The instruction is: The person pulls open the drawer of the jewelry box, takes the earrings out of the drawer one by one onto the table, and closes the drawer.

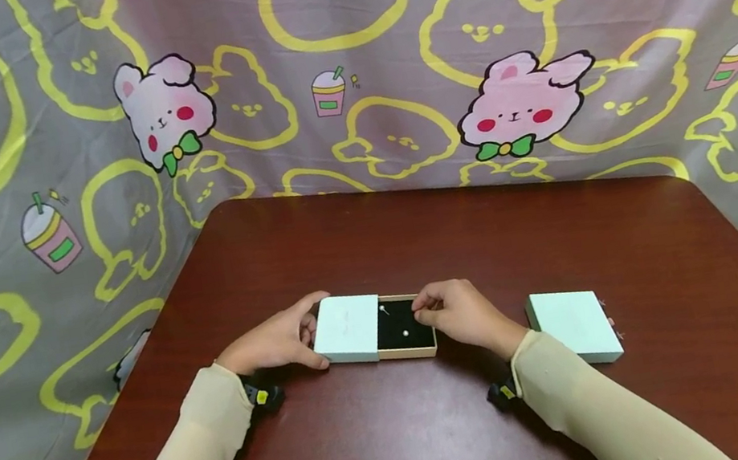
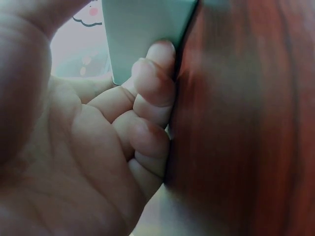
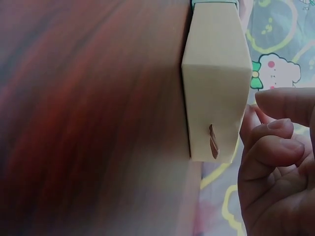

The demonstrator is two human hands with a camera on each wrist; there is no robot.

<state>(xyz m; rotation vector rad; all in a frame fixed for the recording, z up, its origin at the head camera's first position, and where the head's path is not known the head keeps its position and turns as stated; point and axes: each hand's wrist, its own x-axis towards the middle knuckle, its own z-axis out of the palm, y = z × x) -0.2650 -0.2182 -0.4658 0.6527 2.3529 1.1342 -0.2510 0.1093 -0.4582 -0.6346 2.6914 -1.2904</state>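
A pale mint jewelry box point(image 1: 349, 327) lies on the table with its kraft-brown drawer point(image 1: 407, 353) slid partly out to the right. On the black pad point(image 1: 395, 323) inside sit two small white pearl-like beads, one bead point(image 1: 406, 333) near the front and another point(image 1: 383, 308) with a thin pin near the back. My left hand point(image 1: 273, 339) grips the sleeve's left end between thumb and fingers. Over the drawer's right end is my right hand point(image 1: 467, 315), fingers bent, thumb and index tips close together at the pad; whatever lies between them is hidden. The drawer's end wall point(image 3: 216, 113) shows a slit.
Another pale mint box point(image 1: 574, 326) sits to the right, beside my right forearm, with small bits sticking out at its right side. The brown table point(image 1: 403, 436) has rounded corners. A patterned curtain point(image 1: 377, 58) hangs behind it and along its sides.
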